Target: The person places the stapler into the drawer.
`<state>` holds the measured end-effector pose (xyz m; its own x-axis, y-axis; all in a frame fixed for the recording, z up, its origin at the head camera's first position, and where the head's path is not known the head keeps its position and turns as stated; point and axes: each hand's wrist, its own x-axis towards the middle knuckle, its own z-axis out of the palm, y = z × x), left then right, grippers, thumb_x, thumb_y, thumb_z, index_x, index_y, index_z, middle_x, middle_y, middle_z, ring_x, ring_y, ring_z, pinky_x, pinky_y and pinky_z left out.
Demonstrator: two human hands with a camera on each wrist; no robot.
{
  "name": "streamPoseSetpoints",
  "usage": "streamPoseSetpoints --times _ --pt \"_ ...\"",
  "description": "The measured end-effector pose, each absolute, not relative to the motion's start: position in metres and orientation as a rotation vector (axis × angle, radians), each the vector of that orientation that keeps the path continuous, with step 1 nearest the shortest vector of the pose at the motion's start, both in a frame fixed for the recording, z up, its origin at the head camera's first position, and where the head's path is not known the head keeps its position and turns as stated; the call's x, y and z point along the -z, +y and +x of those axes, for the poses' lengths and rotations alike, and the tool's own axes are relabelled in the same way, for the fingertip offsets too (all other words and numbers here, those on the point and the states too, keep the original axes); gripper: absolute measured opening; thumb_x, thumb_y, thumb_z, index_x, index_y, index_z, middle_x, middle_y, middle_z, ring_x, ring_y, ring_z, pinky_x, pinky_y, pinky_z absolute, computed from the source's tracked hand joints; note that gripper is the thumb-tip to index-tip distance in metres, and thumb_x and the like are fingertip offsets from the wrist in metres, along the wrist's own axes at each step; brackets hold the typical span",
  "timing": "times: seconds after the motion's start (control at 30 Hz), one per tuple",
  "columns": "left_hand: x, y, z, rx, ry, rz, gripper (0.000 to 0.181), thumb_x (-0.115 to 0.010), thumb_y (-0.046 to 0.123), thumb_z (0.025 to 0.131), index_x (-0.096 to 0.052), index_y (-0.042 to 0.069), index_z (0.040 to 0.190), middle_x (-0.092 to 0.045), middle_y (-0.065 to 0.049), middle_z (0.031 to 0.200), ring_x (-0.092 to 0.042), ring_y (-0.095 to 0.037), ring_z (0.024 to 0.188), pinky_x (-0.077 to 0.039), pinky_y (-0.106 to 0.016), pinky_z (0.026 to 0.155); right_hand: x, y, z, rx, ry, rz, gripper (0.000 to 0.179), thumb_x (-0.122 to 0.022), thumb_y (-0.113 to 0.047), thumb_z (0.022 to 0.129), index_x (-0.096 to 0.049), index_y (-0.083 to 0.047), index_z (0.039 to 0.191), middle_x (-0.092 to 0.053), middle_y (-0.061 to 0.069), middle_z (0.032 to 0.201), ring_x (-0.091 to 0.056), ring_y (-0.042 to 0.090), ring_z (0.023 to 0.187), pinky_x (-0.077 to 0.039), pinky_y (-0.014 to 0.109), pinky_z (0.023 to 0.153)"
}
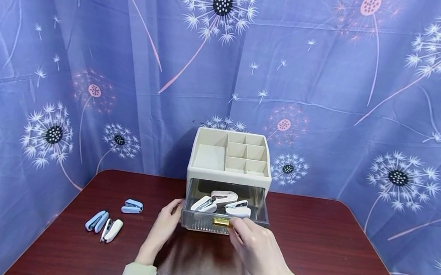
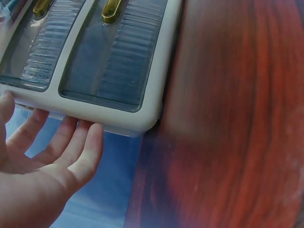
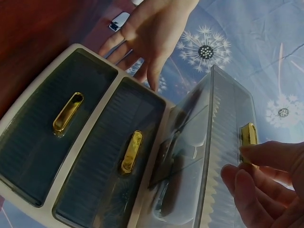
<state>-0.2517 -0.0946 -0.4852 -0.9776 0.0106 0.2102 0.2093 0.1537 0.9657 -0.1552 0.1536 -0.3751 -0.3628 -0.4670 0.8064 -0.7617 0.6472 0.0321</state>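
A cream desktop organizer (image 1: 228, 175) has its clear top drawer (image 1: 198, 223) pulled out. Inside lie three white mini staplers, one at the left (image 1: 201, 204), one at the back (image 1: 224, 197) and one at the right (image 1: 239, 209). My right hand (image 1: 260, 246) pinches the gold handle (image 3: 248, 135) of this drawer between thumb and fingers. With fingers extended, my left hand (image 2: 52, 161) touches the organizer's left side. Two lower drawers, each with a gold handle (image 3: 131, 152), are closed in the right wrist view.
On the dark red table (image 1: 324, 249), left of the organizer, lie two light blue mini staplers, one (image 1: 132, 207) farther back and one (image 1: 97, 221) beside a white stapler (image 1: 112, 231). Compartments (image 1: 246, 152) top the organizer. A blue dandelion-print curtain (image 1: 288, 65) hangs behind.
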Motion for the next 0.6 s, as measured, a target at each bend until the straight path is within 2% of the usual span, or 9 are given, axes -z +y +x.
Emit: streamPoseSetpoints --times 0.13,0.43,0.6 --pt "0.485 -0.094 -0.252 1.983 -2.243 -0.242 0.036 -0.049 0.026 0.105 -0.059 -0.002 0.126 -0.067 -0.013 0.105 -0.064 -0.014 0.089 -0.053 -0.030 0.079 0.373 0.151 -0.161 -0.426 -2.045 0.927 0.018 -0.071 -0.003 0.077 -0.059 -0.012 0.087 -0.053 -0.008 0.070 -0.052 0.008 0.054 -0.043 0.022 0.047" --pt "0.487 -0.094 -0.254 1.994 -2.231 -0.257 0.041 -0.048 0.031 0.105 -0.058 -0.001 0.127 -0.065 -0.016 0.112 -0.063 -0.018 0.100 -0.053 -0.043 0.084 0.370 0.149 -0.177 -0.425 -2.043 0.885 0.027 -0.078 -0.001 0.073 -0.056 -0.013 0.082 -0.050 -0.008 0.068 -0.047 0.006 0.052 -0.039 0.021 0.045" --pt "0.487 -0.094 -0.253 1.972 -2.223 -0.254 0.042 -0.048 0.032 0.104 -0.058 -0.001 0.128 -0.064 -0.016 0.112 -0.062 -0.019 0.101 -0.053 -0.045 0.083 0.370 0.149 -0.188 -0.418 -2.071 0.861 0.027 -0.077 0.001 0.075 -0.054 -0.011 0.081 -0.050 -0.006 0.068 -0.048 0.008 0.053 -0.040 0.024 0.046"
